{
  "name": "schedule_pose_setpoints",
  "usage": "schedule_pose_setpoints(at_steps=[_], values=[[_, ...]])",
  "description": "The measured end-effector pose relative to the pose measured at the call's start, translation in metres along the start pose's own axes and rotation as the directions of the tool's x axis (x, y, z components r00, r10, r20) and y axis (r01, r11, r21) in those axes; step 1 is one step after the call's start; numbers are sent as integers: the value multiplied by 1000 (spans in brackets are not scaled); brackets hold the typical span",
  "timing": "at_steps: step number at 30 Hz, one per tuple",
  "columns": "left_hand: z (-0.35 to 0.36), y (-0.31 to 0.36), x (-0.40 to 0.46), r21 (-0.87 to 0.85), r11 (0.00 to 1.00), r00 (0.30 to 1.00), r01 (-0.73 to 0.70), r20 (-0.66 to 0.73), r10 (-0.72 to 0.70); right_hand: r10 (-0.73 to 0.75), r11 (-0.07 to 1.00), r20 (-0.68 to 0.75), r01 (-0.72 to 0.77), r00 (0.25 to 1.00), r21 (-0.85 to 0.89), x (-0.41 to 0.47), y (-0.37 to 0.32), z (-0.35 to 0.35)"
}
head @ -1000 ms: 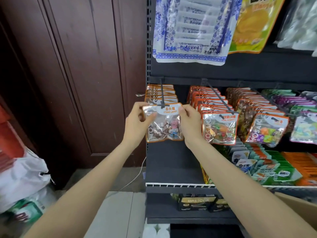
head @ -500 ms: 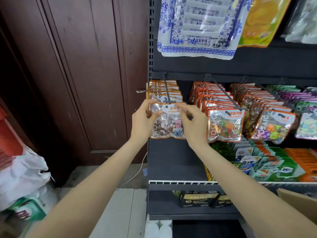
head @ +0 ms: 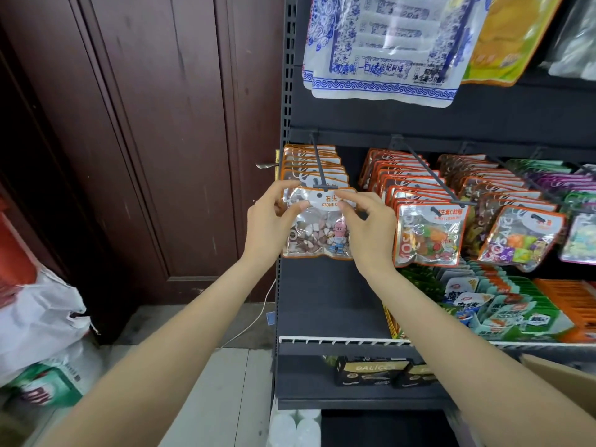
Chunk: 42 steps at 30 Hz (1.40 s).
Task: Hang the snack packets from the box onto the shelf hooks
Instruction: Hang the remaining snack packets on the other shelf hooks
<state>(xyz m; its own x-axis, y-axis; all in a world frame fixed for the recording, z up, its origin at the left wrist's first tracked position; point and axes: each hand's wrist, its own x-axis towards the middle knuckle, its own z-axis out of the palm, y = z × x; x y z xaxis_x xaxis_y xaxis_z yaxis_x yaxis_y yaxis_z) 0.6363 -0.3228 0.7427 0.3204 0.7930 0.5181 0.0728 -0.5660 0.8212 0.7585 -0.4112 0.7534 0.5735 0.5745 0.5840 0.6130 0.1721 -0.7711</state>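
Note:
A clear orange-edged stone candy packet hangs at the front tip of the leftmost shelf hook, in front of several like packets. My left hand pinches the packet's upper left edge. My right hand pinches its top right, by the white label. A corner of the cardboard box shows at the lower right.
More hooks to the right carry orange fruit-candy packets and other coloured packets. Large blue-and-white bags hang above. A lower shelf holds green snack packs. A brown door and white sacks stand left.
Both hands and the packet have shifted slightly along the hook's tip; my right fingers have moved up onto the packet's label. The camera has moved a little closer.

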Motion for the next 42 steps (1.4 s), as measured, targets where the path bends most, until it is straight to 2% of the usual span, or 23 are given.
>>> schedule_pose_setpoints(at_steps=[6, 10, 13, 17, 24, 28, 30, 34, 37, 42], values=[[-3, -3, 5, -96, 995, 999, 31, 23, -29, 53, 998, -6, -53, 999, 42, 2, 2, 0], [1, -8, 5, -76, 996, 999, 46, 20, -44, 65, 998, 3, -65, 998, 11, 4, 6, 1], [3, -9, 10, 64, 998, 1000, 13, -21, -12, 28, 996, 67, -22, 997, -90, 8, 7, 6], [8, -6, 22, 302, 953, 996, 29, -85, -3, -8, 978, 208, 51, 978, -202, 17, 11, 13], [19, -3, 15, 435, 898, 995, 57, -97, -16, -27, 960, 242, 93, 970, -265, 19, 16, 19], [32, 0, -17, 523, 852, 973, 22, -206, 101, -9, 951, 279, 95, 960, -295, 4, 19, -8], [48, -2, -38, 516, 856, 984, -36, -133, 121, -5, 951, 313, 101, 950, -291, -9, 27, -33], [103, 2, -92, 362, 926, 983, -102, 182, 37, 80, 956, 310, 16, 947, -294, -53, 62, -109], [167, 18, -140, 252, 964, 915, -88, 403, -21, 218, 925, 232, -125, 948, -358, -92, 101, -182], [299, 61, -225, 126, 991, 772, -41, 634, -48, 440, 808, 33, -380, 897, -451, -152, 182, -317]])
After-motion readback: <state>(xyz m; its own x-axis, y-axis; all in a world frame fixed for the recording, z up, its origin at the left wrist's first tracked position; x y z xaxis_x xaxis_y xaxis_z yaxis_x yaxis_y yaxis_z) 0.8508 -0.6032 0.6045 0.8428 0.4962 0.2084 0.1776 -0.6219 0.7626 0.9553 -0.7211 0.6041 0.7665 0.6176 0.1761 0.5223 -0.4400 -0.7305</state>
